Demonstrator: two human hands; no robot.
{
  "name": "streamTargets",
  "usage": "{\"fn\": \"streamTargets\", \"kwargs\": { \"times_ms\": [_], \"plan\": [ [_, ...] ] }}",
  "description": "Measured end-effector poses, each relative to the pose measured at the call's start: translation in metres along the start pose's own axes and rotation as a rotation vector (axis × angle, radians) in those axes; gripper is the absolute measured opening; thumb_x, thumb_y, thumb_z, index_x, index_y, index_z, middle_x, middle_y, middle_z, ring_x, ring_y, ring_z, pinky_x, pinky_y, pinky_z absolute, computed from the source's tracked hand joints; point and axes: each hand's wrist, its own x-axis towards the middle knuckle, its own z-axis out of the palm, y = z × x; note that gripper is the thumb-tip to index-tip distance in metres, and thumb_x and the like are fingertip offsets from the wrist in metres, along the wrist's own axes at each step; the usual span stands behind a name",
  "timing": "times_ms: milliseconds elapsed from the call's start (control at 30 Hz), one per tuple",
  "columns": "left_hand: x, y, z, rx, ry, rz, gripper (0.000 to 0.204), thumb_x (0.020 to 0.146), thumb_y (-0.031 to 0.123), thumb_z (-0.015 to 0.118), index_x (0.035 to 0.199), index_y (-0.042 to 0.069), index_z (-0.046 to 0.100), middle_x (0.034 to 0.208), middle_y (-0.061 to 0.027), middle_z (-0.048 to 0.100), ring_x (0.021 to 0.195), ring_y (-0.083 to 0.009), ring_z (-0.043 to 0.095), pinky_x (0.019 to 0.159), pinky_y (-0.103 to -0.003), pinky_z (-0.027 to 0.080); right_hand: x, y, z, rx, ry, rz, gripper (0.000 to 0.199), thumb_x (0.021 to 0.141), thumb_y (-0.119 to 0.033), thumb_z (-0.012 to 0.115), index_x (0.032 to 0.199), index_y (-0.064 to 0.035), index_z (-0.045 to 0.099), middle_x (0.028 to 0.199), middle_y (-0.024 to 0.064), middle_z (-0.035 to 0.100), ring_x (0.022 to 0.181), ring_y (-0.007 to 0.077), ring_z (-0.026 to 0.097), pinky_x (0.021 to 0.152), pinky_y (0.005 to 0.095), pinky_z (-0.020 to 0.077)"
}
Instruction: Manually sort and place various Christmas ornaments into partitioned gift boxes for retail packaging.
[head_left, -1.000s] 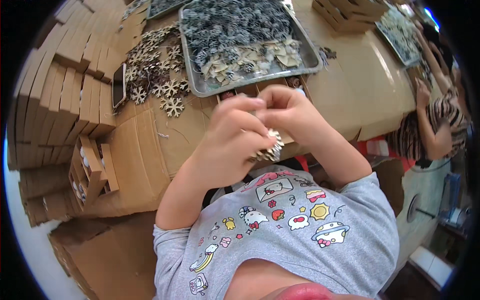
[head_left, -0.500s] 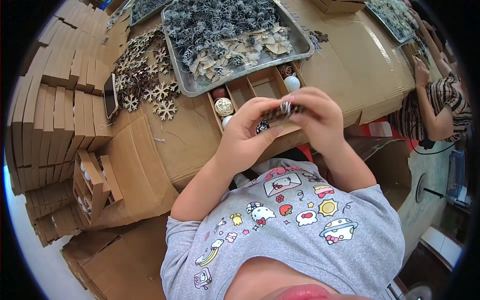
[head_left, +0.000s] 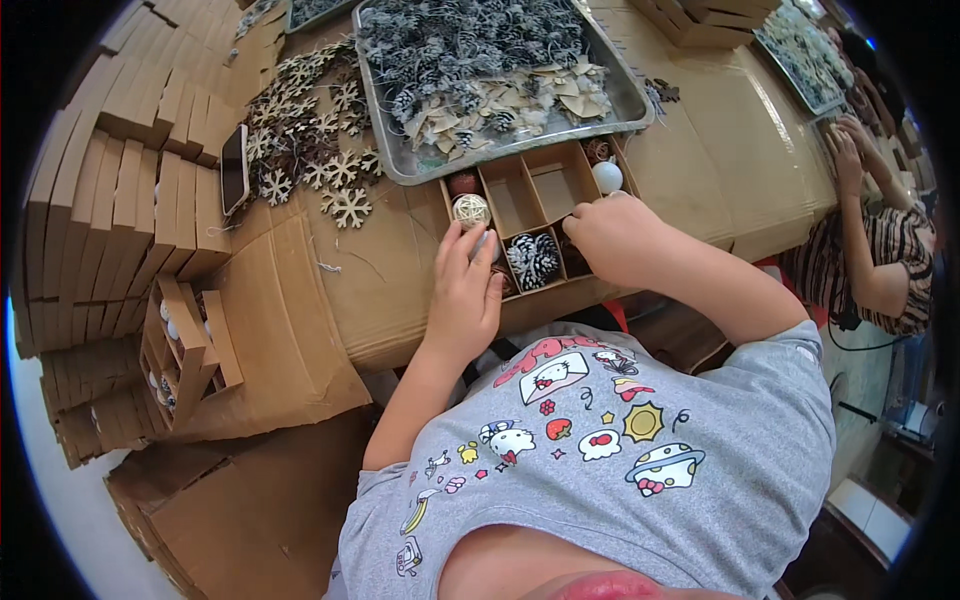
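A divided cardboard box (head_left: 541, 221) lies against the table's near edge. My left hand (head_left: 462, 300) rests over its left side, fingers stretched out, beside a white ball (head_left: 484, 247). Curled fingers of my right hand (head_left: 622, 238) reach into the compartments on the right; what they grip is hidden. Below them shows part of a dark brown thing (head_left: 574, 262). Between my hands a white-tipped pine cone (head_left: 533, 260) fills one compartment. A woven cream ball (head_left: 471, 210) and a dark red ball (head_left: 464, 183) sit on the left, another white ball (head_left: 607, 177) on the right.
Beyond the box stands a metal tray (head_left: 400, 165) of frosted pine cones and pale leaves. Wooden snowflakes (head_left: 348, 203) lie left of it, near a phone (head_left: 235, 170). Stacked cardboard boxes (head_left: 115, 210) line the left side. A co-worker's arm (head_left: 850, 190) is at the right.
My hands have parted and lowered to the box. The brown pine cone held between them is no longer visible in them. The white-tipped pine cone is now in plain view.
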Motion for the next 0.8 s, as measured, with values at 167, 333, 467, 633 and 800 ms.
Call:
{"fn": "streamTargets", "kwargs": {
  "times_ms": [167, 333, 467, 633, 800],
  "plan": [
    [-0.003, -0.003, 0.006, -0.055, 0.08, -0.04, 0.051, 0.082, 0.004, 0.05, 0.131, -0.001, 0.04, 0.134, -0.0218, 0.037, 0.128, -0.0423, 0.029, 0.106, -0.047, 0.024, -0.01, -0.019, 0.013, -0.064, 0.196, 0.057, 0.027, 0.07, -0.011, 0.059, 0.096, -0.0022, 0.059, 0.089, 0.01, 0.058, 0.083, 0.0239, 0.061, 0.072, 0.036, 0.0467],
    [-0.006, -0.008, 0.01, -0.129, 0.156, -0.163, 0.056, 0.08, 0.0, 0.047, 0.135, -0.002, 0.035, 0.14, -0.0228, 0.03, 0.132, -0.0416, 0.024, 0.109, -0.047, 0.018, -0.019, -0.026, 0.028, 0.04, 0.495, 0.169, 0.029, 0.069, -0.011, 0.058, 0.097, -0.0076, 0.062, 0.093, 0.0051, 0.059, 0.09, 0.0228, 0.057, 0.077, 0.0366, 0.043],
    [0.006, 0.007, 0.013, -0.152, 0.145, -0.08, 0.056, 0.082, -0.001, 0.042, 0.136, -0.002, 0.031, 0.143, -0.0209, 0.026, 0.135, -0.0346, 0.021, 0.111, -0.042, 0.015, -0.023, -0.026, 0.024, -0.022, 0.564, 0.237, 0.01, 0.063, -0.016, 0.061, 0.071, -0.0108, 0.064, 0.082, 0.0015, 0.056, 0.085, 0.0202, 0.052, 0.077, 0.036, 0.0418],
    [-0.006, 0.0, 0.017, -0.543, 0.246, -0.246, 0.055, 0.085, -0.003, 0.038, 0.138, -0.005, 0.025, 0.145, -0.0214, 0.022, 0.136, -0.0312, 0.021, 0.111, -0.041, 0.015, -0.005, -0.022, 0.028, -0.049, 0.554, 0.103, 0.005, 0.063, -0.016, 0.061, 0.064, -0.0115, 0.061, 0.081, 0.0044, 0.058, 0.086, 0.0205, 0.054, 0.08, 0.0353, 0.0424],
    [0.002, 0.008, 0.029, -0.751, 0.175, -0.372, 0.056, 0.088, -0.004, 0.037, 0.141, -0.006, 0.019, 0.148, -0.02, 0.018, 0.136, -0.0282, 0.021, 0.111, -0.037, 0.015, -0.038, 0.021, 0.029, 0.32, 1.081, 0.185, 0.015, 0.07, -0.011, 0.061, 0.083, -0.0033, 0.064, 0.099, 0.0124, 0.063, 0.099, 0.028, 0.058, 0.094, 0.0385, 0.0387]
  ]
}}
